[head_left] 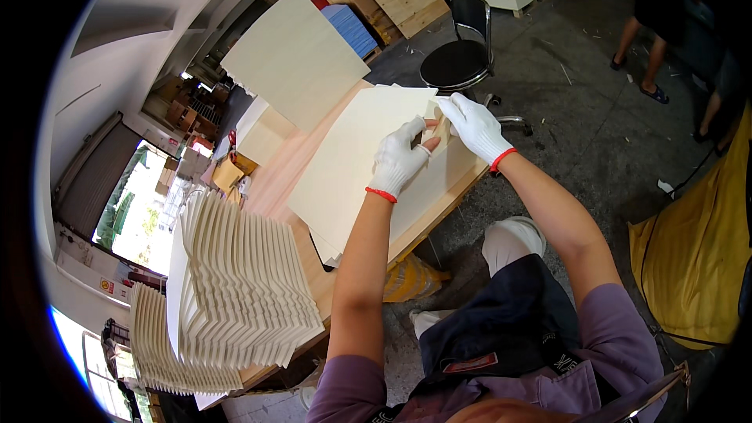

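My left hand, in a white glove with bare thumb and forefinger tips, is over a large cream sheet on the table. Its two bare fingertips are apart, close to a narrow tan strip between my hands. My right hand, in a white glove with a red cuff, is bent over the sheet's far right corner beside the strip. Its fingers curl downward; what they grip is hidden. Whether the strip is a separate piece or a raised part of the sheet, I cannot tell.
Tall stacks of folded cream sheets stand at the table's left end. Another large cream board leans at the far side. A black chair is beyond the table; yellow fabric hangs at right. A person stands at the far right.
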The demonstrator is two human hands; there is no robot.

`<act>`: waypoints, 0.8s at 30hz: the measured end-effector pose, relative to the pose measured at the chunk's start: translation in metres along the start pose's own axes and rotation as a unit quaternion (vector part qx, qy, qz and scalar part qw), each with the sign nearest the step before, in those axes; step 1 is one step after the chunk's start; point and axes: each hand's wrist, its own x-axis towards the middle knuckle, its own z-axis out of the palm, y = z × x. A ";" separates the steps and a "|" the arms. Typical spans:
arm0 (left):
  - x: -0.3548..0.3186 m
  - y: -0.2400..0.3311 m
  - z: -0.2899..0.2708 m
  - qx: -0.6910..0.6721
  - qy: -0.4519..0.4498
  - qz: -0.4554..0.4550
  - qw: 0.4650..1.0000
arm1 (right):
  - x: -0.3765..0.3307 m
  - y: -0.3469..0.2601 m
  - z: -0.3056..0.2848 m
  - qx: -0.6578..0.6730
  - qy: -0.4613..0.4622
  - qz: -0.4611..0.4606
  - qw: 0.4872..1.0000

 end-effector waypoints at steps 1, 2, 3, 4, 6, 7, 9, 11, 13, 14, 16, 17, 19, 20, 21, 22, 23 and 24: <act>0.000 0.000 0.000 0.000 0.000 0.000 1.000 | 0.000 0.000 0.000 0.000 0.004 -0.005 1.000; -0.001 0.001 0.000 0.000 0.001 0.000 1.000 | -0.001 0.000 0.000 -0.001 0.009 -0.010 1.000; 0.000 0.001 0.000 0.000 0.001 0.000 1.000 | -0.001 0.000 0.000 -0.001 0.014 -0.016 1.000; 0.000 0.001 0.000 -0.003 -0.001 0.001 1.000 | -0.001 0.001 0.000 -0.001 0.013 -0.015 1.000; 0.001 -0.001 0.000 -0.009 -0.006 0.000 1.000 | 0.000 0.001 0.000 0.000 0.012 -0.013 1.000; 0.001 -0.003 0.001 -0.022 -0.003 0.003 1.000 | 0.000 0.001 0.000 0.012 0.007 -0.007 1.000; 0.002 -0.008 0.003 -0.046 0.001 0.009 0.999 | -0.002 -0.002 -0.003 0.035 -0.004 0.005 0.999; 0.003 -0.014 0.008 -0.049 0.042 0.029 0.997 | -0.002 -0.004 -0.003 0.013 -0.006 -0.001 1.000; 0.004 -0.021 0.011 -0.035 0.059 0.046 0.997 | -0.002 -0.005 -0.001 0.010 -0.004 -0.004 1.000; 0.005 -0.021 0.011 -0.021 0.055 0.055 0.997 | -0.002 -0.004 0.000 0.016 0.000 -0.003 1.000; 0.006 -0.020 0.010 0.005 0.027 0.040 0.999 | -0.001 -0.002 0.001 0.022 0.003 0.000 1.000; 0.003 -0.007 0.004 0.017 0.002 0.017 1.000 | -0.001 0.000 0.001 0.021 0.003 0.003 1.000; 0.003 -0.001 0.003 0.026 -0.019 0.000 0.999 | -0.001 0.004 0.000 0.019 0.003 0.009 1.000; 0.003 -0.002 0.003 0.026 -0.013 0.004 1.000 | -0.001 0.003 0.001 0.019 0.002 0.010 1.000; 0.003 -0.002 0.004 0.026 -0.007 0.008 1.000 | 0.000 0.003 0.001 0.019 0.001 0.011 1.000; 0.003 -0.002 0.003 0.026 -0.011 0.008 1.000 | -0.001 0.002 0.000 0.023 0.003 0.007 1.000; 0.002 -0.002 0.002 0.025 -0.014 0.008 1.000 | -0.002 0.000 0.000 0.027 0.004 0.004 1.000; 0.002 -0.002 0.002 0.024 -0.018 0.007 1.000 | -0.003 -0.002 -0.002 0.030 0.006 0.000 1.000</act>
